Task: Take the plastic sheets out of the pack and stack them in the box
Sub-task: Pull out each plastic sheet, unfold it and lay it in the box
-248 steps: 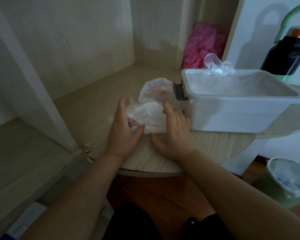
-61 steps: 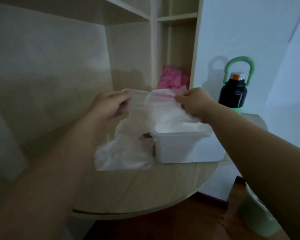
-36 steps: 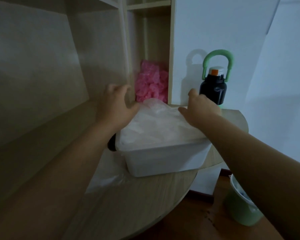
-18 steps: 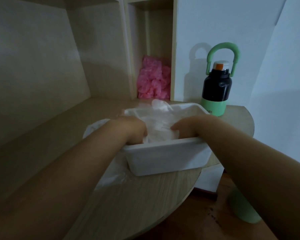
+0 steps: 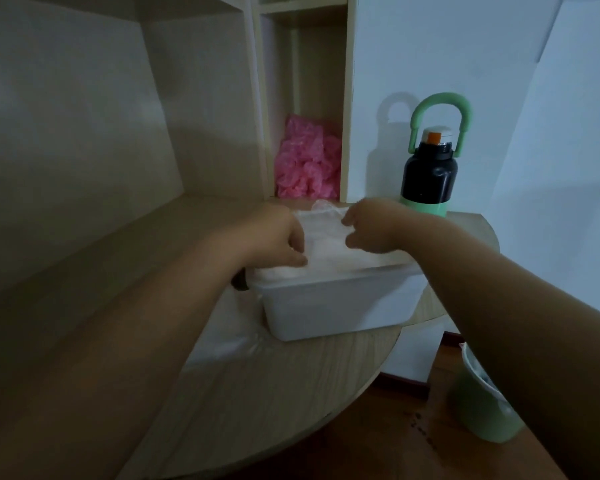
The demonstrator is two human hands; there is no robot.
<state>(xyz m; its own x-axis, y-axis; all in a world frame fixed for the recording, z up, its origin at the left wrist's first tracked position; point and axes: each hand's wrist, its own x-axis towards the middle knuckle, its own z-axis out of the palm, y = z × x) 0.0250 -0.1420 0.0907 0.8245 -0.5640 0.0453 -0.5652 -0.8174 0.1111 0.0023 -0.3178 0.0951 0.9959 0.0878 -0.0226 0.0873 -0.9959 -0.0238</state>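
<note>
Sheets of plastic lie heaped in the white box, rising above its rim, on the round wooden table. 2 hands are over the heap. The left hand is at the box's left end, fingers bent down onto the sheets. The right hand is just right of it, fingers curled together. Whether either pinches plastic cannot be told. The flattened pack lies left of the box, and a black bottle stands beyond.
</note>
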